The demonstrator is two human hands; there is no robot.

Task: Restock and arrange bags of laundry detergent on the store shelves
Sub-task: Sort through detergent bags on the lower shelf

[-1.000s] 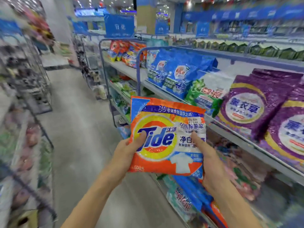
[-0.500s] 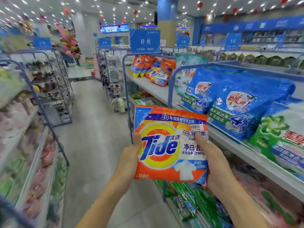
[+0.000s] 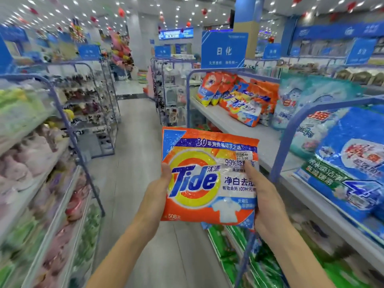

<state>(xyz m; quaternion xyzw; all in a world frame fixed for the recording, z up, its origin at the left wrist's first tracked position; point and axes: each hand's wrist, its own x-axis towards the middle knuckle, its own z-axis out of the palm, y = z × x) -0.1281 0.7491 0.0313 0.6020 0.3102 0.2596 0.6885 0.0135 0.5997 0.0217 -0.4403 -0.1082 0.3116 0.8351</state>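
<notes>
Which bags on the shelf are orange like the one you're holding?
The orange bags at the far end of the shelf; the nearer teal bags and blue bags differ.

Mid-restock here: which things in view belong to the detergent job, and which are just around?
Job: Tide bag, in the grip of the left hand and right hand; orange detergent bags piled on the right-side top shelf; blue detergent bags in the nearer bay.

Just around: blue aisle sign; what look like plush toys on the left-side shelves.
</notes>
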